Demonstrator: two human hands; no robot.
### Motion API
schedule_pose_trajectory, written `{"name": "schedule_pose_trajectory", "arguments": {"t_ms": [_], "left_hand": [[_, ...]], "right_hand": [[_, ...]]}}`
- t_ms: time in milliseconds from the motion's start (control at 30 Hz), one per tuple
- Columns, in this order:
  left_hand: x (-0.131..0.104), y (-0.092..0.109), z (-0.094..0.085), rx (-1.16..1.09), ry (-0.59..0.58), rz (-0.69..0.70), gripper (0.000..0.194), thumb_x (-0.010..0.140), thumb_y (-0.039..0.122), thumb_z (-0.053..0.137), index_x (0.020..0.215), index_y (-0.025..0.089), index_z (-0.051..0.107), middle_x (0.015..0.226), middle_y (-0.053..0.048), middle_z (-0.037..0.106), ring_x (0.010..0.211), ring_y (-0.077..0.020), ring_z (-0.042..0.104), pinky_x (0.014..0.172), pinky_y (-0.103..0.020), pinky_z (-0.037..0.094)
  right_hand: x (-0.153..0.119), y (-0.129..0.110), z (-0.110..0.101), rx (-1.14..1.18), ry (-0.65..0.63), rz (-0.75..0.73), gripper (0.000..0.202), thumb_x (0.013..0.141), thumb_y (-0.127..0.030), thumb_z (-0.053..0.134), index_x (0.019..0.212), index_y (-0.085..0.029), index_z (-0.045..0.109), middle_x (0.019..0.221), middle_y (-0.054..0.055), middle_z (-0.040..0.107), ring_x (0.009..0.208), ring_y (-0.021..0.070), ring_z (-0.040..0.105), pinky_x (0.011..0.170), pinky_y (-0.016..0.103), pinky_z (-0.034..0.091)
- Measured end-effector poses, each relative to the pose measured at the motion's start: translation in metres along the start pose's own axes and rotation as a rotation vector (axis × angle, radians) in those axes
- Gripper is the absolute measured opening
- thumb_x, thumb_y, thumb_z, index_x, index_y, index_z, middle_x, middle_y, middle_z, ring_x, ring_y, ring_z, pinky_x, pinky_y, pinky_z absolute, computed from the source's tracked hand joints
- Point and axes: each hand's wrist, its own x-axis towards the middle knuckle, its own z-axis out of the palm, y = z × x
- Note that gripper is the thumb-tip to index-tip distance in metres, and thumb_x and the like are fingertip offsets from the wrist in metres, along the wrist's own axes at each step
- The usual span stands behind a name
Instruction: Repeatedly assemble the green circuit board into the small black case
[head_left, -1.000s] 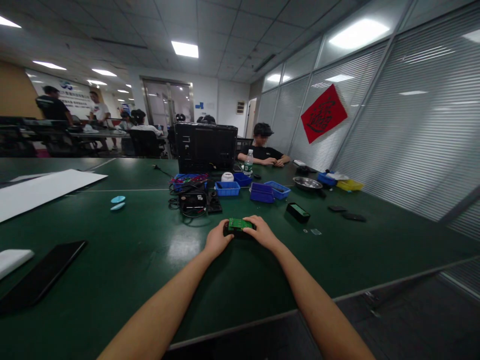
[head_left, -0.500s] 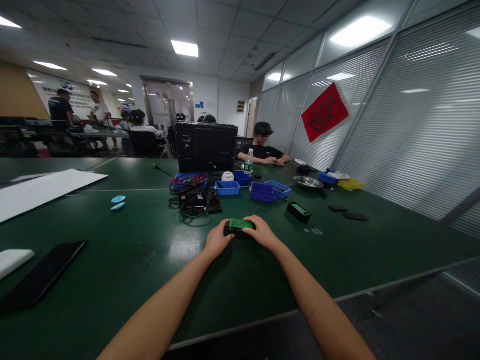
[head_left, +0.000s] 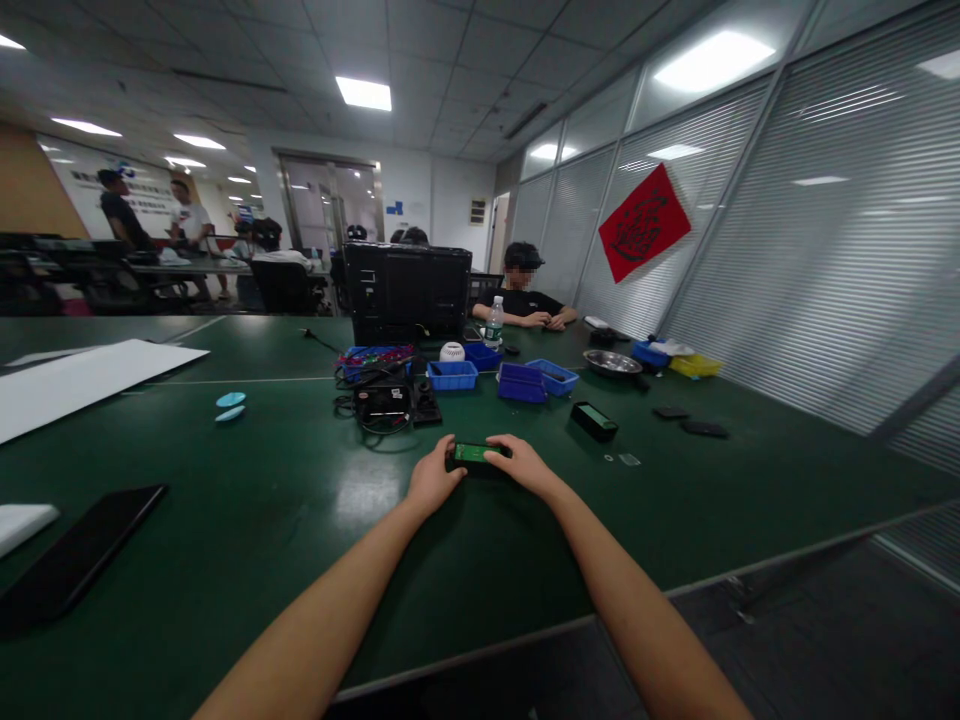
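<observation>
A black case (head_left: 480, 468) with a green circuit board (head_left: 471, 453) lying in its top is held between both hands, low over the green table. My left hand (head_left: 435, 478) grips its left end, fingers behind and thumb at the front corner. At the right end, my right hand (head_left: 523, 465) holds the case, its thumb resting on the board. A similar black case (head_left: 594, 421) with a pale green top stands to the right. Near it lie a small ring (head_left: 608, 458) and a clear flat piece (head_left: 629, 460).
Beyond the hands are a black device with cables (head_left: 384, 402), blue trays (head_left: 452, 376), a ball (head_left: 452, 352), a bottle (head_left: 494, 322) and a large black screen (head_left: 409, 292). A metal bowl (head_left: 613, 364) stands back right. A person (head_left: 523, 300) sits across the table (head_left: 285, 590).
The green board, which stuck up above the case before, now sits lower and flatter in it. Both hands keep their hold. The whole view has shifted slightly.
</observation>
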Motion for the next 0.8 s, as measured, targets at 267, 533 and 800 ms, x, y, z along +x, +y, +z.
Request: {"name": "schedule_pose_trajectory", "arguments": {"t_ms": [267, 533, 800], "left_hand": [[0.003, -0.008, 0.004, -0.01, 0.045, 0.051, 0.064, 0.066, 0.021, 0.064, 0.125, 0.023, 0.039, 0.114, -0.004, 0.059, 0.104, -0.0179, 0.054, 0.09, -0.028, 0.039], [0.007, -0.017, 0.01, 0.026, 0.086, 0.088, 0.063, 0.065, 0.013, 0.06, 0.124, 0.019, 0.04, 0.117, -0.007, 0.057, 0.106, -0.0184, 0.053, 0.091, -0.028, 0.039], [0.005, -0.015, 0.008, -0.06, 0.116, 0.053, 0.055, 0.068, 0.018, 0.059, 0.121, 0.018, 0.043, 0.114, -0.008, 0.058, 0.105, -0.0176, 0.054, 0.09, -0.03, 0.04]], "right_hand": [[0.0, -0.004, 0.004, -0.102, -0.054, 0.126, 0.033, 0.074, -0.04, 0.055, 0.095, -0.015, 0.056, 0.09, 0.007, 0.061, 0.08, 0.0178, 0.055, 0.068, 0.027, 0.039], [-0.014, -0.025, 0.019, -0.322, 0.037, 0.015, 0.041, 0.065, -0.034, 0.067, 0.096, -0.018, 0.045, 0.088, 0.004, 0.056, 0.078, 0.0181, 0.052, 0.067, 0.026, 0.037], [-0.008, 0.0, 0.012, -0.534, 0.246, 0.178, 0.047, 0.071, -0.032, 0.061, 0.113, -0.016, 0.046, 0.11, 0.013, 0.05, 0.099, 0.0258, 0.047, 0.081, 0.034, 0.038]]}}
